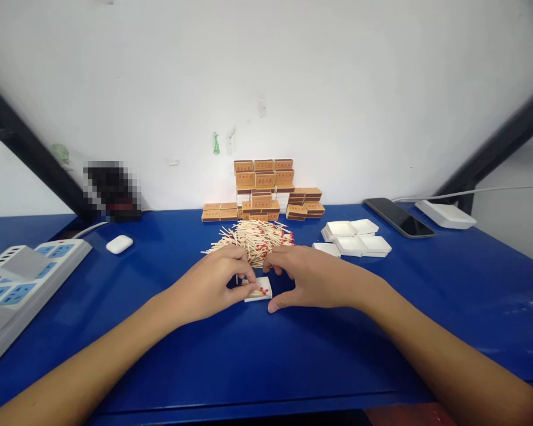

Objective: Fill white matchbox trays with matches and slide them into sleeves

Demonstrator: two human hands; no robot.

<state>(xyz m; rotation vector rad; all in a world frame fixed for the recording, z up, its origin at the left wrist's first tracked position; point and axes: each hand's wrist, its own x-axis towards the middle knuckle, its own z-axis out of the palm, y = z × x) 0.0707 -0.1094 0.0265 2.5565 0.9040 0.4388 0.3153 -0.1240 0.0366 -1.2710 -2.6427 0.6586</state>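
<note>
A small white matchbox tray (pixel 267 281) lies on the blue table with a few red-tipped matches (pixel 263 290) in it. Over its left side, my left hand (pixel 215 279) has thumb and forefinger closed on matches whose red heads point right. My right hand (pixel 315 275) arches at the tray's right, fingers curled and thumb well apart, with nothing visible between them. Its fingertips are close to the front of a big heap of loose matches (pixel 258 234). My left fingers hide part of the tray.
Printed matchboxes (pixel 264 179) are stacked against the wall behind the heap. White empty trays (pixel 353 244) sit in piles at right, near a phone (pixel 400 217) and a white box (pixel 445 214). A power strip (pixel 77 260) and a white earbud case (pixel 119 244) lie left.
</note>
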